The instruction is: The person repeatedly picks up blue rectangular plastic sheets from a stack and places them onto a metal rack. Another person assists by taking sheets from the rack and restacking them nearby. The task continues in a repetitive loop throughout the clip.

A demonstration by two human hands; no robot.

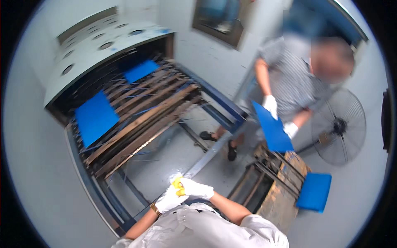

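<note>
My hands, both in white gloves, meet in front of my body at the lower middle. Between them is a small bright yellow object (178,183) whose kind I cannot make out. My left hand (170,199), with a gold-coloured watch at its wrist, closes on it from the left and below. From the right, my right hand (197,189) has its fingers bent around the same object. Ahead to the left, two flat blue sheets (96,118) (142,71) lie apart on a slatted conveyor (142,124).
A pale housing (120,39) with round holes covers the conveyor's far end. At right a co-worker (289,78) in white gloves holds a blue sheet (271,128) over a worn bench (285,194). Another blue sheet (314,192) overhangs its edge. A large fan (339,126) stands behind.
</note>
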